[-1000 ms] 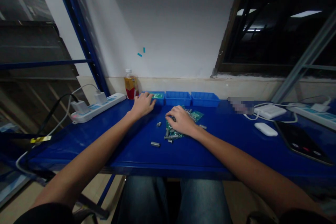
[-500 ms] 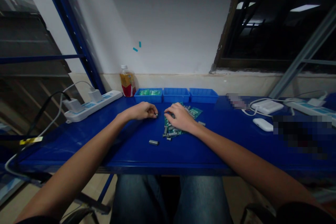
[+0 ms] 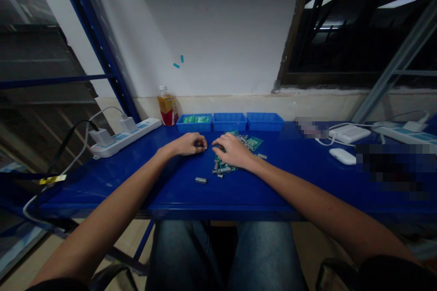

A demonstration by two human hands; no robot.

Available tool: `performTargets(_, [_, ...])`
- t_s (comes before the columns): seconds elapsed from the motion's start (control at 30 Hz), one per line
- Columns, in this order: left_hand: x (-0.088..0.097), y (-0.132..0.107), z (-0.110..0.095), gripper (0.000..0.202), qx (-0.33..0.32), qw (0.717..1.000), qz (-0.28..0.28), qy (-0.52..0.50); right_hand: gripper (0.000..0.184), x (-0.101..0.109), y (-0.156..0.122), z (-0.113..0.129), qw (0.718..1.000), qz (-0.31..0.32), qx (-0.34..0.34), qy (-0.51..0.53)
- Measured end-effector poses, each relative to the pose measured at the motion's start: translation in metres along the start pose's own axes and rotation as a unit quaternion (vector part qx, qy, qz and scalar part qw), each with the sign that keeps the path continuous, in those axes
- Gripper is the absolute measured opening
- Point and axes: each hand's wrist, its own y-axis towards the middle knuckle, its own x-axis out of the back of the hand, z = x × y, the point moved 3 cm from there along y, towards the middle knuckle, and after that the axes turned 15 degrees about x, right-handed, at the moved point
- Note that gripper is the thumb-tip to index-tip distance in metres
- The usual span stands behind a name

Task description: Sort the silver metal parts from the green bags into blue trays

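Observation:
My left hand is closed in a pinch just above the blue table, left of the pile. A tiny pale bit shows at its fingertips, too small to name. Curved over the left side of the pile is my right hand, its thumb and forefinger apart with nothing visible between them. Beneath and around it lie green circuit boards and several silver metal cylinders, partly hidden by the hand. One separate silver cylinder lies on the table nearer to me.
Three blue bins stand along the wall; the left bin holds green boards, beside a drink bottle. A power strip with plugs lies at left. White cables, a white charger and a white case are at right.
The camera view has shifted slightly. My left hand has moved a little to the right, its fingertips closer to my right hand. My right hand stays over the pile.

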Motion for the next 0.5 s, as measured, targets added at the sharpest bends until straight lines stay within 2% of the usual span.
performTargets(0.13, [-0.002,0.001,-0.002,0.018,-0.009,1.000,-0.010,-0.015,0.019,0.000,0.000,-0.002,1.000,-0.004,-0.005,0.000])
performTargets(0.23, [-0.001,0.001,-0.004,0.028,-0.003,0.999,-0.021,-0.041,0.021,0.001,-0.001,-0.003,1.000,-0.019,-0.009,0.000])
performTargets(0.37, [-0.001,-0.003,-0.015,0.038,0.000,0.993,-0.022,-0.118,0.034,0.006,0.000,-0.002,0.998,-0.059,-0.002,0.003])
performTargets(0.5, [-0.003,-0.008,-0.030,0.034,-0.009,0.982,0.016,-0.187,0.020,0.011,0.001,0.002,0.997,-0.077,0.023,-0.008])
